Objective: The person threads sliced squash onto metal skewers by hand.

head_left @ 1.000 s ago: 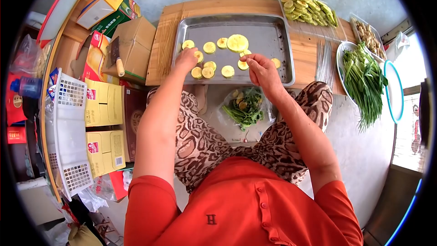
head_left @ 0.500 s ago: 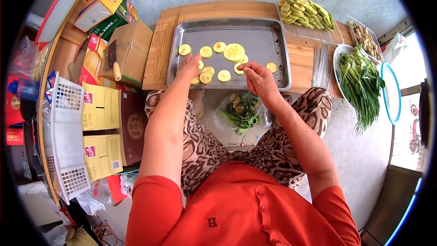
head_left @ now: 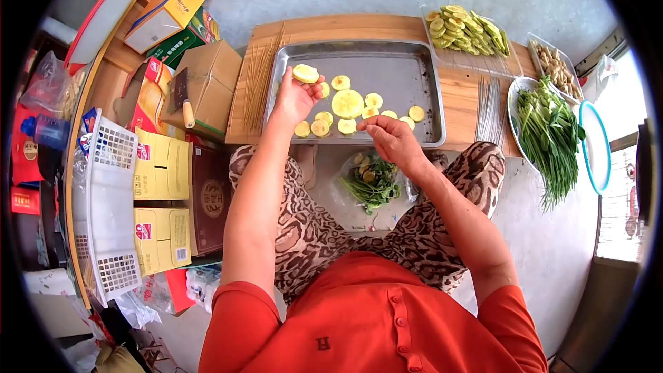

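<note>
Left hand (head_left: 295,102) grasping yellow slice (head_left: 305,74) over left end of tray (head_left: 394,69); flat slice (head_left: 347,126) between hands, nearer right hand (head_left: 395,141), fingertips together, held contents indeterminable.

We kinda had a yellow slice (head_left: 305,73) in our left hand (head_left: 297,97), right hand (head_left: 395,141) over the metal tray (head_left: 397,72)'s near edge.

food-prep corner, vegetable slices (head_left: 347,103) on a metal tray (head_left: 397,72), leafy greens (head_left: 549,128), skewers (head_left: 489,110), knife (head_left: 182,97)
</note>
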Available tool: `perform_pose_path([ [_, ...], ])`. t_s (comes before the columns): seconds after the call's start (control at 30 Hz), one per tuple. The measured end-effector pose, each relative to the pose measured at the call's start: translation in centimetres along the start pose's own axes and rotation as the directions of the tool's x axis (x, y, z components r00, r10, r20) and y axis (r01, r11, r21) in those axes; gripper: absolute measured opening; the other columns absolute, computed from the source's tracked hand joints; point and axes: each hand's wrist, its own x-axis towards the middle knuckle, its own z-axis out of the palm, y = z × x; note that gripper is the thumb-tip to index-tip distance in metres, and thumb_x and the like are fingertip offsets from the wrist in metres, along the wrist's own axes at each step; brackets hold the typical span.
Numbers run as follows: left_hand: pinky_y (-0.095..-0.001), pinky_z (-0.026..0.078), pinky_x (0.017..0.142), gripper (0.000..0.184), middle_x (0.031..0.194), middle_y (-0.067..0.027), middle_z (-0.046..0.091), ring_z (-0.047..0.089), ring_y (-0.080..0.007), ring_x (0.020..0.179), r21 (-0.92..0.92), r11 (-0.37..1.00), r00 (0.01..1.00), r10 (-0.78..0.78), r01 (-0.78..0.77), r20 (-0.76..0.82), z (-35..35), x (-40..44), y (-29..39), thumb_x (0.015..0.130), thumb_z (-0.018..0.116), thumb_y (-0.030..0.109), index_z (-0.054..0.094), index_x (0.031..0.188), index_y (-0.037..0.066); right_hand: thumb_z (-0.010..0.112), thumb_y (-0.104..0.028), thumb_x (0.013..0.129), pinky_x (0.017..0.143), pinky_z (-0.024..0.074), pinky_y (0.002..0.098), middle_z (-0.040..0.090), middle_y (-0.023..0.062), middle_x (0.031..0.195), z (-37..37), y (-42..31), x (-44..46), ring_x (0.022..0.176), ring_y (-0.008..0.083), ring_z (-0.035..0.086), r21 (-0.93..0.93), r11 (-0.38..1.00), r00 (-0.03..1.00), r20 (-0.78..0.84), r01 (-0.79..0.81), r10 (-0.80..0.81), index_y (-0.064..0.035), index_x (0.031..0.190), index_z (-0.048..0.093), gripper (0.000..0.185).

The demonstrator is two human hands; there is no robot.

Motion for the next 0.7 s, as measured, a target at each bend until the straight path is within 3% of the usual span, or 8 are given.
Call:
perform_pose_path([
  [0.23,-0.0351,0.048,0.075,0.058,0.094,-0.0171,0.061,0.056,-0.0225,0.077,-0.139,0.99,0.994,0.002,0.013,0.109,-0.15,0.29,-0.36,0.097,0.027,0.047,0.055,0.107,-0.003,0.049,-0.014,0.094,0.044,0.0262,0.0186,0.039,-0.0099,0.06,0.35,0.19,0.24,0.05,0.001,0.033,-0.003,0.999,0.999,0.018,-0.042,0.042,-0.0033,0.098,0.063,0.018],
  [0.53,-0.035,0.048,0.078,0.059,0.096,-0.0165,0.061,0.057,-0.0235,0.081,-0.163,0.986,0.98,0.004,0.029,0.197,-0.02,0.75,-0.83,0.097,0.026,0.047,0.055,0.11,-0.003,0.05,-0.014,0.094,0.044,0.0274,0.0187,0.041,-0.0092,0.059,0.68,0.26,0.58,0.05,0.0009,0.034,-0.043,0.999,0.999,-0.014,-0.031,0.031,-0.0038,0.098,0.065,0.018],
  [0.7,-0.0334,0.048,0.078,0.059,0.098,-0.0164,0.058,0.054,-0.0233,0.082,-0.19,0.982,0.987,0.02,0.011,0.161,0.43,0.34,-0.84,0.097,0.027,0.045,0.052,0.114,-0.005,0.049,-0.014,0.094,0.043,0.0258,0.0189,0.038,-0.0097,0.058,0.73,0.18,0.48,0.049,0.0008,0.033,-0.018,0.999,0.999,-0.005,-0.046,0.046,-0.0038,0.097,0.064,0.018],
])
